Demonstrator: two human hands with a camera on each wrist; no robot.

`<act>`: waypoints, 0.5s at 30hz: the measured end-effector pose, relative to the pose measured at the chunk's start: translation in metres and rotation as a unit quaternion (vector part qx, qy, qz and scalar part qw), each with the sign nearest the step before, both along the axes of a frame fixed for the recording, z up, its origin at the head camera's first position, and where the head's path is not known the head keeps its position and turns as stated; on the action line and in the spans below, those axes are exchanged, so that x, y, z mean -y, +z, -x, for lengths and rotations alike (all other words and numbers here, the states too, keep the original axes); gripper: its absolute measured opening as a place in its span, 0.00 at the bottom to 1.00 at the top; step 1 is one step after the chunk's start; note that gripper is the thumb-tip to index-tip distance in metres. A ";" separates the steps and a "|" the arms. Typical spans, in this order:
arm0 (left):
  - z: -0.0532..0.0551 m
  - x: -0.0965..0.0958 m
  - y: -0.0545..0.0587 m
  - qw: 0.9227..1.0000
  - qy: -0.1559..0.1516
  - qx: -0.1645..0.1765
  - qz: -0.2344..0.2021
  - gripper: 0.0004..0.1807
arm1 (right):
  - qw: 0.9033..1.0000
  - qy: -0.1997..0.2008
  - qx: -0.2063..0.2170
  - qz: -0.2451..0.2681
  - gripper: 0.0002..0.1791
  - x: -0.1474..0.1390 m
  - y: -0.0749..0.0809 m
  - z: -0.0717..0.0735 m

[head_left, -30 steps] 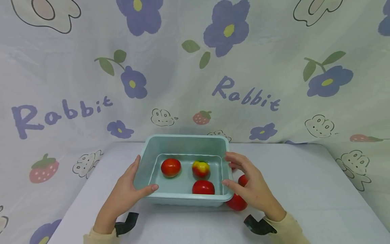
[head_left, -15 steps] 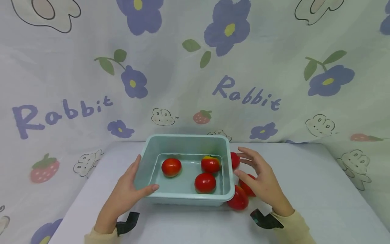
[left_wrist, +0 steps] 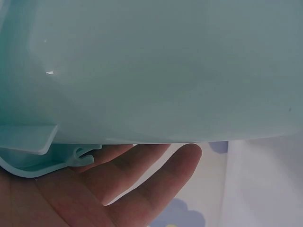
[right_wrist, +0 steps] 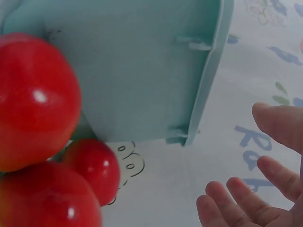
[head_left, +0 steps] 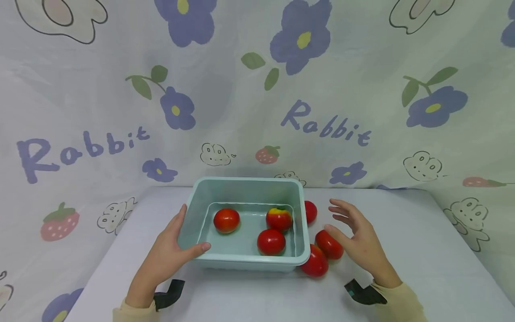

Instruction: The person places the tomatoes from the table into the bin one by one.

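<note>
A pale green plastic bin [head_left: 241, 258] stands on the table, with a red fruit [head_left: 226, 221], a red-and-yellow fruit [head_left: 279, 219] and another red fruit [head_left: 271, 242] inside. My left hand [head_left: 166, 250] holds the bin's left front corner, its thumb over the rim and its fingers [left_wrist: 142, 189] along the outer wall. To the right of the bin lie three glossy, tomato-like red fruits: one behind [head_left: 310, 212], one in the middle [head_left: 330, 244] and one in front [head_left: 314, 262]. My right hand [head_left: 362, 241] is just right of the middle one, fingers apart and nothing in them.
The white table [head_left: 426, 250] runs out to both sides. Behind it hangs a white cloth [head_left: 241, 112] printed with flowers, strawberries and rabbits. A black strap [head_left: 365, 293] is on the right wrist and another black strap [head_left: 170, 295] on the left.
My right hand has moved right, away from the bin's side. Inside the bin, the red-and-yellow fruit has rolled right and the front fruit has shifted back. The left hand stays in place.
</note>
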State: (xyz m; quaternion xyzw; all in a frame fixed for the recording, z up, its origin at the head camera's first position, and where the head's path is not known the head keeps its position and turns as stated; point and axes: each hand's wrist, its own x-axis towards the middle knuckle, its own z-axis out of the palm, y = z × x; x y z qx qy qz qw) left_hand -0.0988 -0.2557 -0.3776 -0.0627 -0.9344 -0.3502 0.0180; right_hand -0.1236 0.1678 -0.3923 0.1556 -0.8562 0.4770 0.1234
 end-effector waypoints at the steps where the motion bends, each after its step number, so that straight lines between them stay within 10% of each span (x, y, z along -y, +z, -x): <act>1: 0.000 0.000 0.000 1.000 0.000 0.000 0.001 0.59 | 1.000 0.000 0.005 0.003 0.34 -0.002 -0.003 0.001; 15: 0.000 0.001 0.000 1.000 0.000 -0.003 0.003 0.59 | 0.999 -0.008 0.053 0.003 0.33 -0.014 -0.029 0.009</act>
